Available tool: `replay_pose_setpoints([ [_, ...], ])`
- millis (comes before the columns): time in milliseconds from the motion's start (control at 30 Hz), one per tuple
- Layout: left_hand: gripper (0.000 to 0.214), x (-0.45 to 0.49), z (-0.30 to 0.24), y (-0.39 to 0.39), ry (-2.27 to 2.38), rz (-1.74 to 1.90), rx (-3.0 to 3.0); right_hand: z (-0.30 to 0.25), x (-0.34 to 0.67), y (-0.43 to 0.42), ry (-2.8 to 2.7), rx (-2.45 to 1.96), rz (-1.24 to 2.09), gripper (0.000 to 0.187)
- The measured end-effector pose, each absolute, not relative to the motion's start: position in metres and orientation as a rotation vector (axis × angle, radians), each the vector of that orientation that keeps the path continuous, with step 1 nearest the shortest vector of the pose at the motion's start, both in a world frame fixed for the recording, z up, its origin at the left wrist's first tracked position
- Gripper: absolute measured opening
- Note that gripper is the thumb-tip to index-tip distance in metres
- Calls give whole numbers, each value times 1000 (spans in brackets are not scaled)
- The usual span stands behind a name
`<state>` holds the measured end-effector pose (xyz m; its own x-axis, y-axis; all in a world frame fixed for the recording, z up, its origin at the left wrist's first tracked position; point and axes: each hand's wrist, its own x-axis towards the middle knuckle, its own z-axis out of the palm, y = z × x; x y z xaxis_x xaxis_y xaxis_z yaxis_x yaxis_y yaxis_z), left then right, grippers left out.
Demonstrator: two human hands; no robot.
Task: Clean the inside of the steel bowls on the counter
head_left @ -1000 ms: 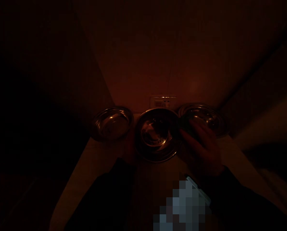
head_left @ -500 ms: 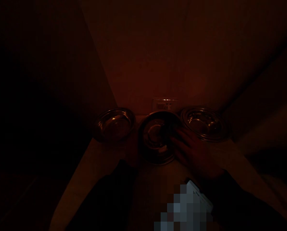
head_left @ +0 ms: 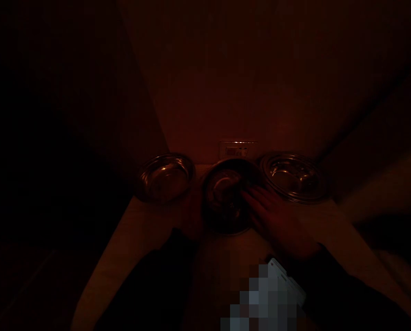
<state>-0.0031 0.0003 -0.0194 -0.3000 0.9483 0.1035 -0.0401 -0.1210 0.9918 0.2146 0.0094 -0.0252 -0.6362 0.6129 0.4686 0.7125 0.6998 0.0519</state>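
A round shiny metal basin [head_left: 222, 225] sits tilted toward me in the middle of the table. My left hand [head_left: 193, 216] is at its left rim and seems to hold it, though the fingers are very dim. Over the basin's right side reaches my right hand [head_left: 270, 214], its fingertips against the inner wall. Something dark lies under those fingertips, too dim to make out. To the left stands another metal basin [head_left: 167, 181]. Further metal basins, apparently nested, stand to the right [head_left: 291, 179].
The light is very low and reddish. A wooden table [head_left: 112, 257] carries the basins, with a wall socket [head_left: 238, 149] behind them. At the front, below my right wrist, is a pale phone-like object [head_left: 281, 285], partly blurred out.
My right hand's fingertips have shifted slightly within the middle basin. That basin has turned or tilted a little. My left hand stays at its left side.
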Motion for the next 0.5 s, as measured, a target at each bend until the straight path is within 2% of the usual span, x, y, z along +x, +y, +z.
replay_pose_setpoints([
  [333,31,-2,-18,-3,1439,1517,1237,-25,212,9,-2517,-1018,-325,39],
  [500,35,-1,-16,-2,1321,1546,1218,-21,208,7,-2522,-988,-302,36],
])
